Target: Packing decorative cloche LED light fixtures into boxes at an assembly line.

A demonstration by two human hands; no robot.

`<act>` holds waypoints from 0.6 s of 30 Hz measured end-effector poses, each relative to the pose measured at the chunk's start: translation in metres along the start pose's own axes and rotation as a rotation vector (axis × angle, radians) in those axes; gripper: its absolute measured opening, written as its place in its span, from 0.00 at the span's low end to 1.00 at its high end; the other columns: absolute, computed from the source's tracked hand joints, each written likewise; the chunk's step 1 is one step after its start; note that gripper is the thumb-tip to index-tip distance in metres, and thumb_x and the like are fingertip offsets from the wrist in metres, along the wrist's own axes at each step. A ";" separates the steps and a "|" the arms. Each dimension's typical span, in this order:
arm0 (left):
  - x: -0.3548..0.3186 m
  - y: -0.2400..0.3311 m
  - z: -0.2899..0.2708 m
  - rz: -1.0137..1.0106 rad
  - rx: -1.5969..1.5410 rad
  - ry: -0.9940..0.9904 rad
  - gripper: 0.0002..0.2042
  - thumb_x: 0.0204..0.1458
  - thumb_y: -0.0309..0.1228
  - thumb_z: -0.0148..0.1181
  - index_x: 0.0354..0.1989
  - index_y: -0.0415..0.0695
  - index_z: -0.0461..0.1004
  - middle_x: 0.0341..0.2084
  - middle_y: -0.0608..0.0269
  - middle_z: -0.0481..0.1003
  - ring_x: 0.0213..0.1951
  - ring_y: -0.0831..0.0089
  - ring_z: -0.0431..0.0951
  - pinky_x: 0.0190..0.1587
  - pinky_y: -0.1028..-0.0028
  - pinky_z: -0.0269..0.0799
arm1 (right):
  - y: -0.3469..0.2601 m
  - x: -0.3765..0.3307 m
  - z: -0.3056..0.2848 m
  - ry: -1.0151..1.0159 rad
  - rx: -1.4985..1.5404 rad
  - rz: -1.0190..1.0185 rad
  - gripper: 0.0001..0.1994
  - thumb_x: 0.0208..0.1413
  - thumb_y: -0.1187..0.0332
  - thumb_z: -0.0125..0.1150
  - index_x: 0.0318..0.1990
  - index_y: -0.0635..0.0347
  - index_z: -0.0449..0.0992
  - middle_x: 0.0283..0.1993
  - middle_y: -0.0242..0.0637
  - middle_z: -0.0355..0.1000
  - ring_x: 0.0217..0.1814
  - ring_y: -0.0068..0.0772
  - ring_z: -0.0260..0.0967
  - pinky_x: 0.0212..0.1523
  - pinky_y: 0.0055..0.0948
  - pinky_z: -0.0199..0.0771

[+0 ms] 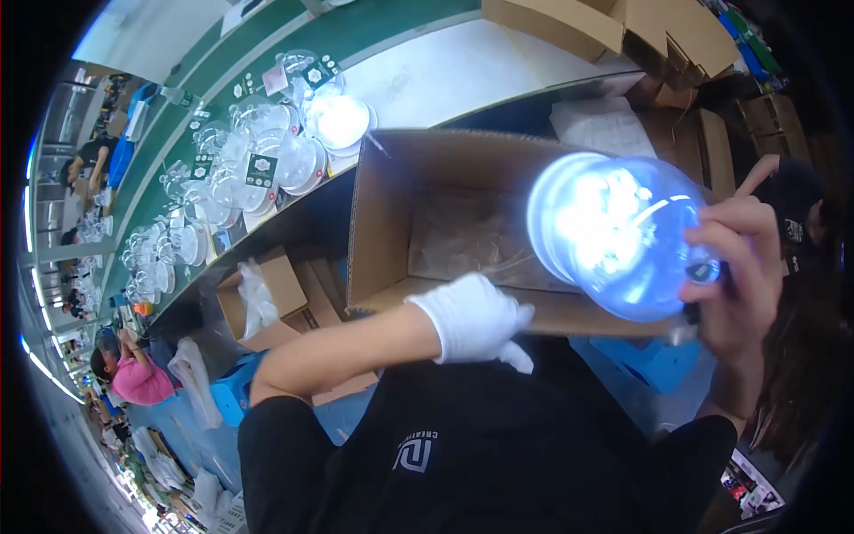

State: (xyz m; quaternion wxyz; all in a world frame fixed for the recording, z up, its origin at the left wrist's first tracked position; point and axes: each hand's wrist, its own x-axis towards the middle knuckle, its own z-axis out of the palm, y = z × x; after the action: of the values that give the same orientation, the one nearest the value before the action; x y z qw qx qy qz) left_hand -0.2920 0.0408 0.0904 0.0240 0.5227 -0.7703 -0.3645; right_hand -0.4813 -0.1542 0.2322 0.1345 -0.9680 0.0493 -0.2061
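Observation:
My right hand point(738, 267), bare, grips a clear rounded plastic lamp point(614, 236) by its narrow end, fingers and thumb closed around it. The lamp glows bright white-blue, and the glare hides its inside. It is held tilted over the right part of an open cardboard box point(382, 222). My left hand point(476, 322), in a white glove, hovers at the box's near edge with thumb and fingers apart and nothing seen between them. Clear film or plastic lies on the box floor.
Many clear plastic lamps point(236, 178) with dark tags crowd the green-and-white bench, one of them lit point(338, 122). A smaller carton point(271, 298) with white bags stands left, near a blue bin point(233, 392). Another open carton point(569, 27) sits far right. People work at left and right.

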 end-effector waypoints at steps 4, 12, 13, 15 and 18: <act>-0.014 -0.036 -0.054 -0.200 -0.188 -0.366 0.39 0.61 0.67 0.36 0.49 0.41 0.78 0.42 0.43 0.79 0.48 0.48 0.79 0.52 0.55 0.74 | -0.003 0.012 0.037 -0.001 0.085 -0.029 0.20 0.43 0.66 0.73 0.45 0.65 0.79 0.47 0.45 0.71 0.45 0.42 0.70 0.44 0.35 0.71; 0.036 -0.111 0.024 -0.299 -0.373 -0.557 0.36 0.61 0.57 0.50 0.73 0.50 0.59 0.71 0.57 0.55 0.68 0.55 0.61 0.69 0.60 0.57 | 0.016 0.018 0.087 -0.142 0.190 -0.215 0.17 0.41 0.68 0.73 0.40 0.63 0.78 0.41 0.39 0.71 0.40 0.38 0.68 0.40 0.34 0.67; 0.069 -0.108 0.040 -0.325 -0.308 -0.564 0.35 0.60 0.56 0.51 0.73 0.50 0.59 0.69 0.57 0.58 0.66 0.55 0.63 0.67 0.60 0.59 | 0.020 0.018 0.099 -0.171 0.203 -0.233 0.17 0.42 0.67 0.73 0.40 0.63 0.77 0.41 0.38 0.70 0.40 0.38 0.68 0.42 0.35 0.67; 0.085 -0.140 0.062 -0.363 -0.162 -0.587 0.35 0.60 0.54 0.53 0.72 0.50 0.59 0.65 0.55 0.64 0.63 0.54 0.68 0.64 0.60 0.63 | 0.033 0.009 0.121 -0.198 0.209 -0.259 0.16 0.45 0.65 0.72 0.39 0.62 0.77 0.40 0.38 0.70 0.43 0.38 0.68 0.45 0.36 0.67; 0.088 -0.209 0.095 -0.415 0.022 -0.630 0.35 0.58 0.52 0.56 0.72 0.50 0.60 0.59 0.52 0.73 0.57 0.53 0.74 0.60 0.60 0.69 | 0.046 0.006 0.150 -0.214 0.214 -0.297 0.15 0.45 0.64 0.72 0.38 0.61 0.76 0.40 0.38 0.69 0.44 0.38 0.69 0.45 0.36 0.66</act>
State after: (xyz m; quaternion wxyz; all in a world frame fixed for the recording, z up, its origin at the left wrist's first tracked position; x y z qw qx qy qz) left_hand -0.2072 -0.0198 -0.1322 -0.2942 0.5301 -0.6214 -0.4963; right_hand -0.4156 -0.1631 0.0900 0.2092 -0.9612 -0.1305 -0.1239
